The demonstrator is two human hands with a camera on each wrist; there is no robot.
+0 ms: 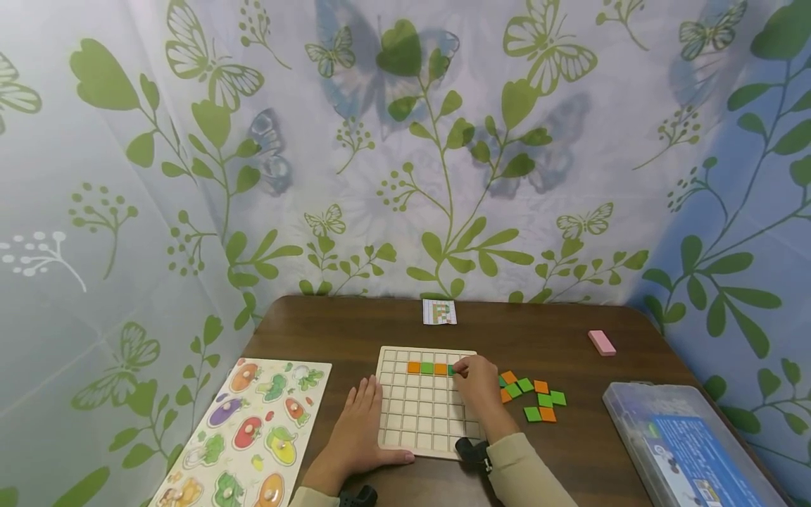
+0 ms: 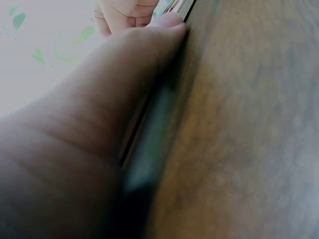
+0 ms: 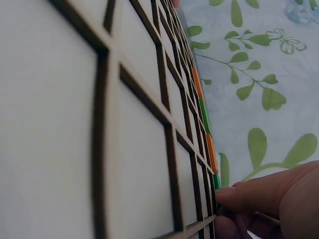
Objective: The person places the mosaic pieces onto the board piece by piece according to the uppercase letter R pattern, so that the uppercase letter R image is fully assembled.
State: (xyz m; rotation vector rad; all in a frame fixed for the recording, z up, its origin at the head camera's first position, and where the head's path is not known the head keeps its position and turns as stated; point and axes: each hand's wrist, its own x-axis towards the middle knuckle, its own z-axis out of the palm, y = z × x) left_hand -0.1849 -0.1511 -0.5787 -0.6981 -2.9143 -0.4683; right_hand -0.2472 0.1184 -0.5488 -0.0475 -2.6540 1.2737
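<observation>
A pale wooden grid board [image 1: 412, 406] lies on the table. In its second row sit an orange tile [image 1: 414, 367], a green tile [image 1: 427, 368] and another orange tile [image 1: 440, 369]. Just right of these, a darker green tile [image 1: 451, 370] is partly hidden under the fingertips of my right hand [image 1: 476, 382], which pinches it at its cell. The right wrist view has this green tile [image 3: 216, 180] at the thumb and finger. My left hand [image 1: 361, 427] rests along the board's left side, fingers straight, thumb stretched along the near edge at the corner.
Several loose orange and green tiles [image 1: 541, 386] are scattered right of the board. A small printed pattern card [image 1: 440, 312] lies behind it. A vegetable puzzle board [image 1: 253, 405] is at the left, a pink block [image 1: 602, 343] and a clear plastic case [image 1: 633, 415] at the right.
</observation>
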